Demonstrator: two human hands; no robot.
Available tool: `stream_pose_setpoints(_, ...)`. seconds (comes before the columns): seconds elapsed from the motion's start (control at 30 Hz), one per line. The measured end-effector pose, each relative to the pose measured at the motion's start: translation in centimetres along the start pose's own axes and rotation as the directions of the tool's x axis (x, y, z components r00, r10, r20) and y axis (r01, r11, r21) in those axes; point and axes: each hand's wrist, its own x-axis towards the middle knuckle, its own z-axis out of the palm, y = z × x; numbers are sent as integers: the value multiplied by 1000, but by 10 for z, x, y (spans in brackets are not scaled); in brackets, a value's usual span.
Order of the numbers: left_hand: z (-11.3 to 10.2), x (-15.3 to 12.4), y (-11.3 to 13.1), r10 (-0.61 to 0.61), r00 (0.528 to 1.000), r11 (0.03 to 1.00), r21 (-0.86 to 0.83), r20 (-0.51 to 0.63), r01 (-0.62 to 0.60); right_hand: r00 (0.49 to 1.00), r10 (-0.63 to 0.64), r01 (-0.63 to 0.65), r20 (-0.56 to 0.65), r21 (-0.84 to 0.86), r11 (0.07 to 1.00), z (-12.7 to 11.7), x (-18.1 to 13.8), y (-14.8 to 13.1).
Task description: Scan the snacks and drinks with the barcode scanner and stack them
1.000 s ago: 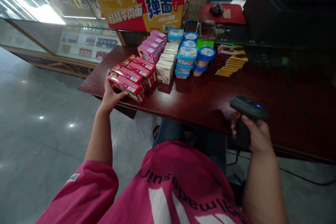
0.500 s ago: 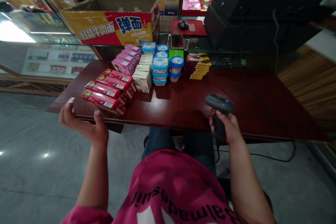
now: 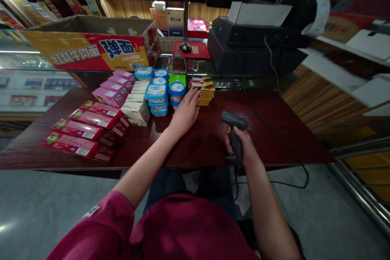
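Observation:
My left hand (image 3: 184, 112) reaches across the dark red table (image 3: 268, 130) with its fingers spread; the fingertips touch the stack of yellow and brown packets (image 3: 205, 89), beside the blue-lidded tubs (image 3: 157, 93). It holds nothing. My right hand (image 3: 240, 151) is wrapped round the grip of a black barcode scanner (image 3: 234, 124) near the table's front edge, the scanner's head pointing left.
Long red boxes (image 3: 85, 130) lie in a row at the left, with pink boxes (image 3: 112, 89) and cream boxes (image 3: 136, 105) behind. A large noodle carton (image 3: 91, 50) sits on the glass counter. A black register and printer (image 3: 252, 44) stand at the back right. The scanner's cable (image 3: 286, 158) hangs off the edge.
My left hand left the red boxes at the left edge, swung right and came down on the yellow and brown packets. The view turned right. The right hand still holds the scanner.

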Motion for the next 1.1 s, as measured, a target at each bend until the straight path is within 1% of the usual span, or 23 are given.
stream_pose_setpoints(0.07,15,24,-8,2,1000,998,58,14,-3,1000,-4,4,-3,31,1000,-2,9,-1)
stream_pose_setpoints(0.17,30,47,-17,-29,999,992,123,18,27,1000,4,-3,-16,39,999,-3,14,1)
stream_pose_setpoints(0.3,44,59,-25,-119,993,981,157,22,114,999,35,-34,-36,29,999,-5,9,7)
stream_pose_setpoints(0.4,49,59,-28,-127,992,982,145,10,124,998,31,-29,-46,42,999,-7,4,9)
stream_pose_setpoints(0.5,44,58,-27,-111,994,983,148,23,107,999,-9,12,-47,79,997,-10,1,10)
stream_pose_setpoints(0.6,33,51,-24,-61,996,988,143,68,51,999,-23,26,-47,77,997,-9,1,10)
stream_pose_setpoints(0.67,23,41,-20,-7,997,995,103,74,-1,998,-25,29,-60,66,997,-8,1,10)
stream_pose_setpoints(0.77,6,18,-10,30,999,1000,5,24,-30,997,-22,27,-79,70,997,-6,-1,9)
stream_pose_setpoints(0.83,-4,0,-5,-18,1000,997,-70,-18,16,997,-20,26,-79,69,997,-6,-2,9)
stream_pose_setpoints(0.9,-10,-19,-2,-123,991,979,-167,-44,114,997,-24,29,-77,59,998,-6,-3,8)
stream_pose_setpoints(0.97,-11,-34,-4,-265,964,921,-301,-24,246,998,-23,26,-64,53,998,-6,-4,8)
stream_pose_setpoints(1.0,-9,-40,-5,-343,939,865,-388,11,320,998,-19,22,-56,52,998,-6,-5,9)
stream_pose_setpoints(1.03,-6,-44,-7,-417,907,783,-482,64,394,999,-14,16,-46,52,999,-6,-5,9)
stream_pose_setpoints(1.1,1,-50,-10,-520,828,562,-645,210,517,1000,3,-2,-22,52,999,-4,-6,10)
